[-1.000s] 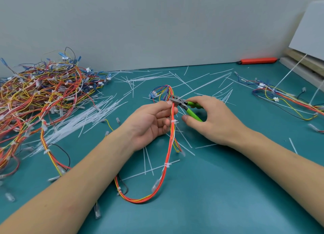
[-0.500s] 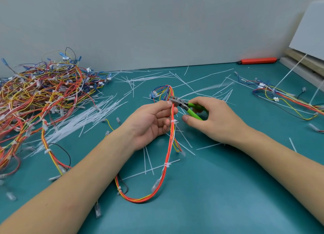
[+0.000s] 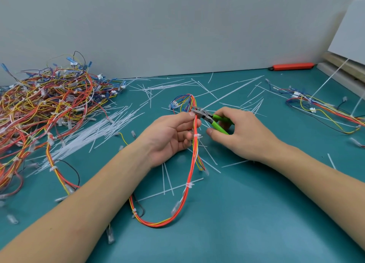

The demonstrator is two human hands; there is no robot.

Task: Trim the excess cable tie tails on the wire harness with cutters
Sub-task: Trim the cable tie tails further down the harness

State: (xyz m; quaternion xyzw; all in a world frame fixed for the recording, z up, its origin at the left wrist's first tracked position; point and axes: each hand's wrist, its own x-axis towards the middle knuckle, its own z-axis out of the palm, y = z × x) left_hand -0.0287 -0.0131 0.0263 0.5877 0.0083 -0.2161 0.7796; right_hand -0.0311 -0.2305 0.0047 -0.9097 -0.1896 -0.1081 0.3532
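Left hand [image 3: 169,136] fingers pinching the wire harness [image 3: 194,144] mid-worktop, right hand [image 3: 240,136] fingers gripping green-handled cutters [image 3: 212,119], blades at the wires

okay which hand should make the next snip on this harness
Right. The right hand already grips the green-handled cutters, their nose at the harness that the left hand pinches steady.

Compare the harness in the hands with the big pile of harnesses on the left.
The held harness is a single loop, pinched by the left hand and met by the cutters in the right hand; the pile is many harnesses tangled together, untouched. The held harness hangs toward the viewer onto the mat; the pile lies heaped by the wall. Both have red, orange and yellow wires bound with white ties.
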